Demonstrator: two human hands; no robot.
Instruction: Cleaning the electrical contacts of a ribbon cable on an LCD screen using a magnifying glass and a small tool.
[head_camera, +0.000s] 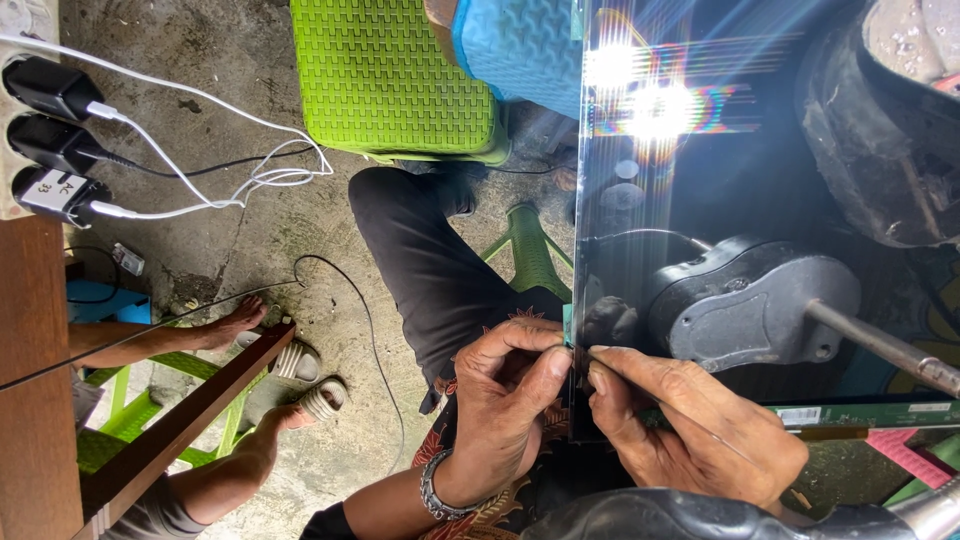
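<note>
Head view: the left hand (505, 400) and right hand (690, 425) meet at the near edge of a dark glossy display panel (700, 200), fingertips of both pinched on that edge. The panel lies flat ahead, reflecting bright lights. A green plastic stool (390, 75) stands beyond; another person's sandalled feet (300, 375) rest on the concrete floor (230, 230)

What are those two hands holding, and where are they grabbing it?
Both hands pinch the edge of the shiny dark panel: the left hand and the right hand meet at its near edge with their fingertips.
</note>
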